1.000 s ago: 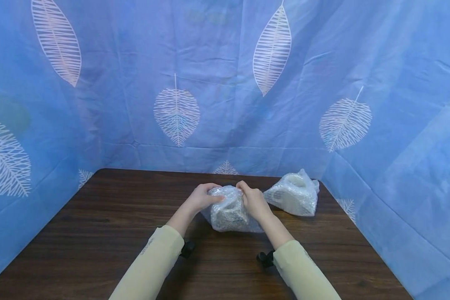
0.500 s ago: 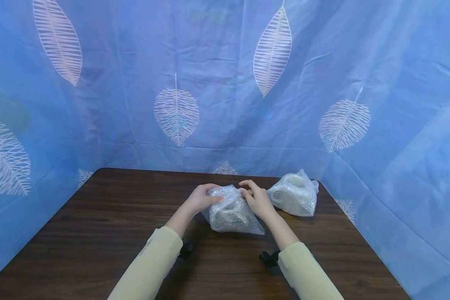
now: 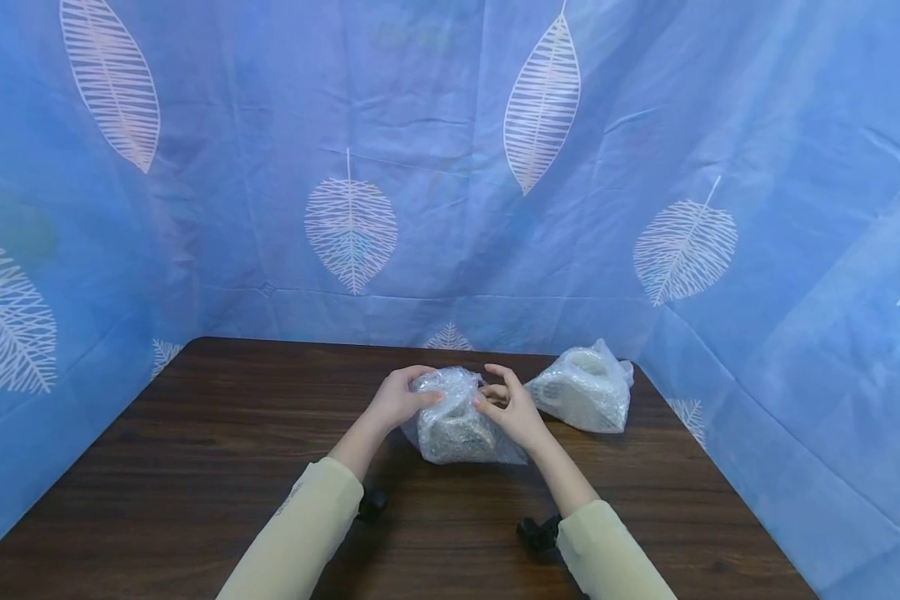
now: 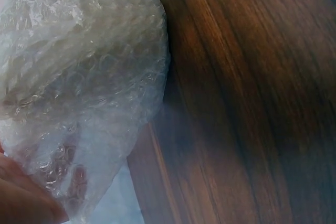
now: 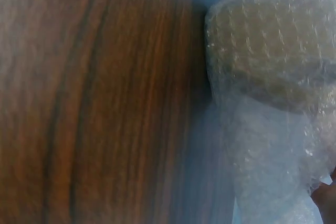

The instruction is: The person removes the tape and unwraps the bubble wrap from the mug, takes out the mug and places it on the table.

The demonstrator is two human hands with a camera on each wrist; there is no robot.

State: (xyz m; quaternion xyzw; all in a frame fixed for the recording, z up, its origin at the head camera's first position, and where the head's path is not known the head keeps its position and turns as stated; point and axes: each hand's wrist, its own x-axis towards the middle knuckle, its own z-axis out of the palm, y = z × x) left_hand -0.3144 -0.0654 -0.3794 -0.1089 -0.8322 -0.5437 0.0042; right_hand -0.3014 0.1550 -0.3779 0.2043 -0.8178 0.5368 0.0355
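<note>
Left hand (image 3: 400,399) grips bubble-wrapped bundle (image 3: 459,436); sleeve print (image 3: 290,498) illegible.

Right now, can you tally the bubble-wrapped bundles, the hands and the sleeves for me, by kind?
Bubble-wrapped: 2 (middle bundle, right bundle)
Hands: 2 (left hand, right hand)
Pale yellow sleeves: 2 (left sleeve, right sleeve)
Total: 6

The pale-yellow-sleeved left arm (image 3: 292,529) and the pale-yellow-sleeved right arm (image 3: 613,554) reach forward and angle inward. The bare, five-fingered left grip (image 3: 399,402) curls thumb and fingers toward each other in a hold; the bare right grip (image 3: 516,410) faces it, thumb and index finger spread apart.
</note>
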